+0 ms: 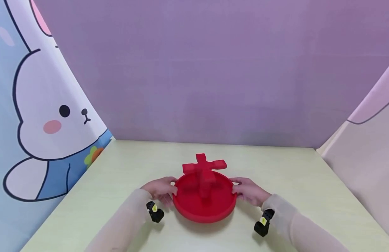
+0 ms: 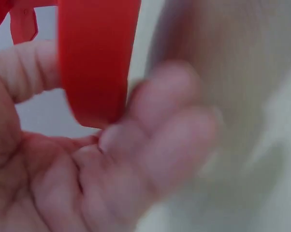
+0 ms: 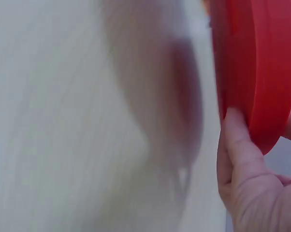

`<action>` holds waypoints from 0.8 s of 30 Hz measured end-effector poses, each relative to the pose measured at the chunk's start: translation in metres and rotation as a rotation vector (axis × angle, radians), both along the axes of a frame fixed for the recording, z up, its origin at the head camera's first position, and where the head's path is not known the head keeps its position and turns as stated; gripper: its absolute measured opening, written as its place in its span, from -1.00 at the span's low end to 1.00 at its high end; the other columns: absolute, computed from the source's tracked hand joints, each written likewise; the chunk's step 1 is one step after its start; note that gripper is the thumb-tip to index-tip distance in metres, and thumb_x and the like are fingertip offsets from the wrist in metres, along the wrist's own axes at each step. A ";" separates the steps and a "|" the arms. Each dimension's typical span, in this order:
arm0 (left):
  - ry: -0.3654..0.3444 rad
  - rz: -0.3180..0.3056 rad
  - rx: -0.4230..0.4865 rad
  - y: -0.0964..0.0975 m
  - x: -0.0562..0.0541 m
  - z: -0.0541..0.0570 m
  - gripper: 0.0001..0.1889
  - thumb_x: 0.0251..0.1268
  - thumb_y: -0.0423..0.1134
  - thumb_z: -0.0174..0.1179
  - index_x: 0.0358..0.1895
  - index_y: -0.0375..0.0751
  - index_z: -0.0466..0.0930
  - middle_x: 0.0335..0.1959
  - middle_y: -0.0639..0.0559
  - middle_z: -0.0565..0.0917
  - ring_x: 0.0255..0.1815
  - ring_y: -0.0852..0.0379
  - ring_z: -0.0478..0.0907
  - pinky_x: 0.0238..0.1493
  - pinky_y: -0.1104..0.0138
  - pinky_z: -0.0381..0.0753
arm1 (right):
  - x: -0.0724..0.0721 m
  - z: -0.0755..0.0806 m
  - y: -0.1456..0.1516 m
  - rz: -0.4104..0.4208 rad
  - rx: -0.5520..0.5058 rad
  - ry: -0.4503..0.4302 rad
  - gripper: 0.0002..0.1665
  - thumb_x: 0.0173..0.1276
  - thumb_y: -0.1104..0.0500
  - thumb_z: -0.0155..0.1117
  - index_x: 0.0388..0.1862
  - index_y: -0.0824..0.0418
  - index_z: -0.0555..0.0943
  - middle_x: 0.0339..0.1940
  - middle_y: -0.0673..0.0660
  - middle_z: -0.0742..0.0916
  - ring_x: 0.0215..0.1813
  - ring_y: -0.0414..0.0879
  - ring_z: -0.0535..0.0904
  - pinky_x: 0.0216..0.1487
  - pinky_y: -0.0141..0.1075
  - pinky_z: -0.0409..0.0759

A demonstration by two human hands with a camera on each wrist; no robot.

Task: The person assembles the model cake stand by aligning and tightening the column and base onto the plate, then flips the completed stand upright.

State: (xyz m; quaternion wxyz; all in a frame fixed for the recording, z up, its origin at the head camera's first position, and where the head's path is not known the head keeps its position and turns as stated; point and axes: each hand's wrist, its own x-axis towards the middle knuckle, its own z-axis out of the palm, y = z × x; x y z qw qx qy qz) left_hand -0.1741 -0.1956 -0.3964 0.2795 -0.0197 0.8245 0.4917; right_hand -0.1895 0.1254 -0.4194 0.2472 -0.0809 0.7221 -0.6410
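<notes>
Both hands hold a red round shallow dish (image 1: 188,204) by opposite sides, tilted toward the camera. A cross-shaped red piece (image 1: 200,166) stands up from its middle on a short post. My left hand (image 1: 161,189) grips the left rim, thumb over the edge and fingers lower down. In the left wrist view the thumb presses one face of the dish's thick edge (image 2: 97,58), while the other fingertips blur below. My right hand (image 1: 249,190) grips the right rim. The right wrist view shows its fingers on the underside of the dish (image 3: 273,72), raised over its shadow.
The pale table (image 1: 134,164) stretches out around the dish. A plain purple backdrop (image 1: 213,77) rises behind it. At the left hangs a cloth with a cartoon rabbit (image 1: 46,98); another pale cloth (image 1: 364,157) borders the right side.
</notes>
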 end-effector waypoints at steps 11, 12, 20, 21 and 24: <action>0.042 0.119 0.447 0.006 0.007 -0.004 -0.37 0.32 -0.47 0.05 0.43 -0.42 0.06 -0.23 -0.17 0.65 -0.56 0.11 0.63 -0.43 0.30 0.67 | 0.006 0.012 0.021 -0.002 -0.174 -0.058 -0.23 0.38 0.38 0.10 0.45 0.53 0.00 -0.12 0.15 0.66 -0.26 -0.09 0.66 -0.08 -0.23 0.64; 0.053 0.124 0.463 0.007 0.009 -0.004 -0.37 0.33 -0.46 0.06 0.43 -0.44 0.06 -0.27 -0.15 0.65 -0.56 0.13 0.63 -0.42 0.30 0.67 | 0.007 0.013 0.024 -0.002 -0.183 -0.063 -0.23 0.39 0.37 0.11 0.46 0.52 0.00 -0.10 0.15 0.65 -0.24 -0.09 0.67 -0.07 -0.23 0.63; 0.078 0.169 0.584 0.012 0.018 0.004 -0.42 0.38 -0.38 0.07 0.39 -0.49 0.13 -0.47 -0.03 0.66 -0.62 0.22 0.60 -0.44 0.38 0.64 | 0.015 0.019 0.040 0.037 -0.249 -0.045 -0.17 0.41 0.22 0.19 0.44 0.54 0.01 0.02 0.12 0.64 -0.09 -0.05 0.68 0.01 -0.24 0.59; 0.076 0.174 0.596 0.011 0.018 0.005 -0.43 0.39 -0.38 0.07 0.38 -0.49 0.14 -0.47 -0.02 0.66 -0.61 0.24 0.60 -0.43 0.39 0.64 | 0.016 0.020 0.041 0.055 -0.258 -0.033 -0.16 0.41 0.22 0.19 0.44 0.55 0.00 0.02 0.11 0.64 -0.07 -0.05 0.67 0.02 -0.24 0.58; 0.082 0.186 0.635 0.008 0.020 0.010 -0.47 0.40 -0.37 0.06 0.36 -0.50 0.19 -0.40 -0.02 0.67 -0.57 0.25 0.60 -0.38 0.40 0.65 | 0.016 0.020 0.043 0.128 -0.278 0.013 -0.17 0.41 0.28 0.17 0.45 0.55 -0.04 0.06 0.10 0.62 -0.01 -0.06 0.63 0.07 -0.22 0.56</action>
